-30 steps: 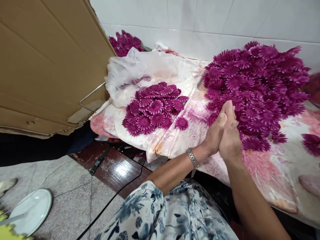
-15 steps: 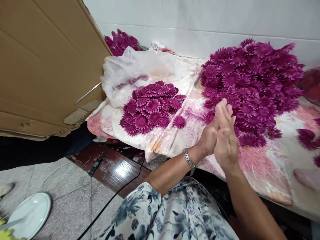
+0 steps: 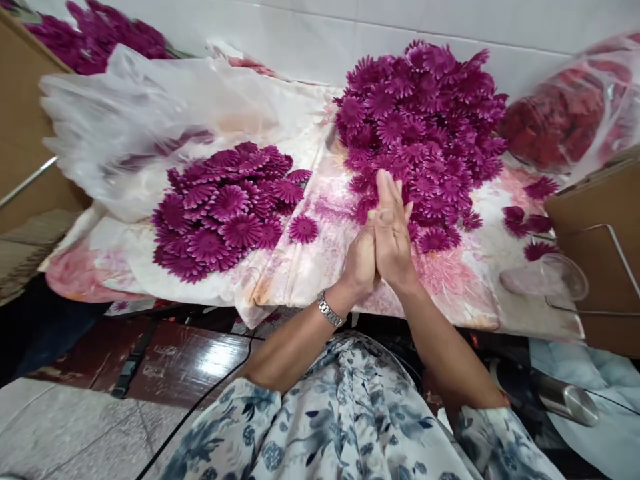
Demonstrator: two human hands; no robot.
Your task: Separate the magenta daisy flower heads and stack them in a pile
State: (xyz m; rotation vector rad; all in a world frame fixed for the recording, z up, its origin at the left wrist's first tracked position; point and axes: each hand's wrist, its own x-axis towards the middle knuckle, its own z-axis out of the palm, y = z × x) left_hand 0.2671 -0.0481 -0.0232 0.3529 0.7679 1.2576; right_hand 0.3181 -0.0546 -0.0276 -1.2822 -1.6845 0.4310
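Note:
My left hand (image 3: 360, 259) and my right hand (image 3: 393, 235) are pressed flat together, palm to palm, fingers straight and pointing away from me. Whatever may lie between the palms is hidden. A metal watch (image 3: 330, 311) sits on my left wrist. The hands hover at the near edge of a large heap of purple fabric flowers (image 3: 420, 120). A smaller, flatter pile of the same purple flowers (image 3: 225, 207) lies to the left on the floral cloth (image 3: 300, 267).
A crumpled clear plastic bag (image 3: 125, 127) lies behind the small pile. A bag of red flowers (image 3: 565, 113) is at the back right. Cardboard with a wire frame (image 3: 595, 247) stands right, beside a clear cup (image 3: 565, 277). More purple flowers (image 3: 95, 33) sit back left.
The view has swung to the right and down, so the left cardboard has mostly left the picture and the red bag has come in. My hands stay pressed together, sliding slightly against each other.

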